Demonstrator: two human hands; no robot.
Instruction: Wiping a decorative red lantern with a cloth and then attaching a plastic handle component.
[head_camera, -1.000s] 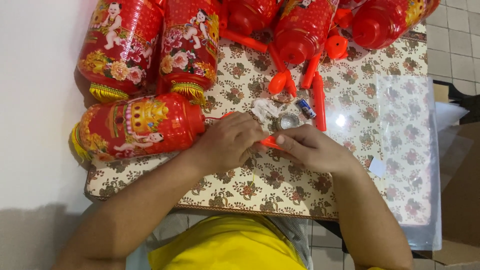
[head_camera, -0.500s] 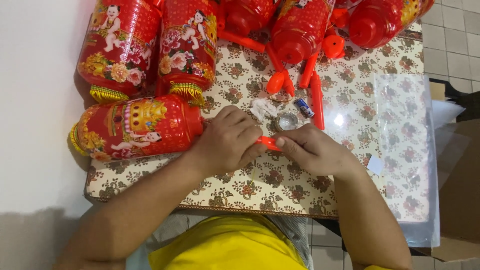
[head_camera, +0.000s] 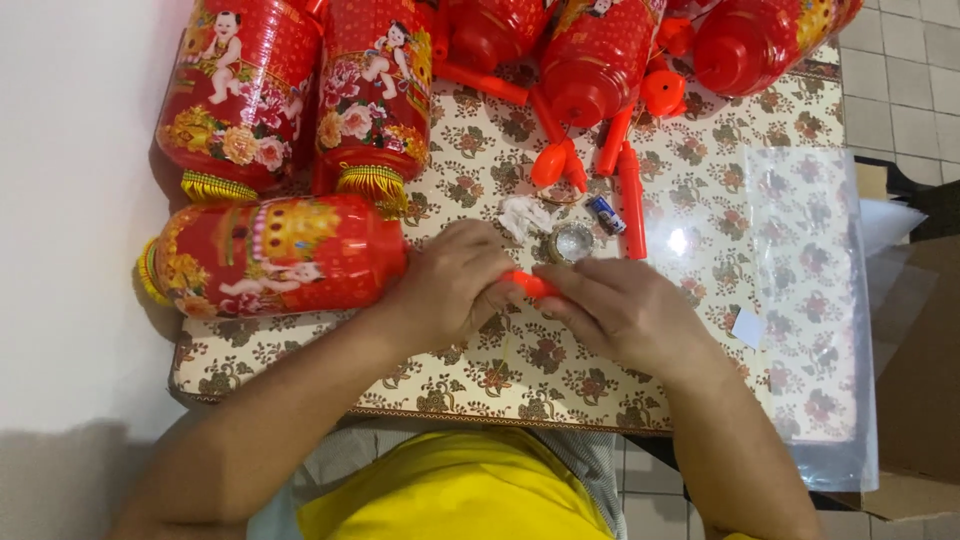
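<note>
Left hand (head_camera: 455, 285): curled closed around one end of the small red plastic stick (head_camera: 530, 284).
Right hand (head_camera: 625, 315): pinching its other end.
Slip risk: the stick may twist loose; grip is mostly hidden.
Knock risk: the red barrel-shaped paper lantern (head_camera: 275, 255) just beside the left wrist could roll.

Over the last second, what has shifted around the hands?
Little. Both hands, left hand and right hand, still pinch the small red plastic rod between them; they drifted slightly left. The red printed lantern lying on its side, the round silver cap and the small battery stayed put.

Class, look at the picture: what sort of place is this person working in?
Probably a home craft corner: a small table with a floral patterned cover, a pale tiled floor, and red plastic lanterns with pictures.
</note>
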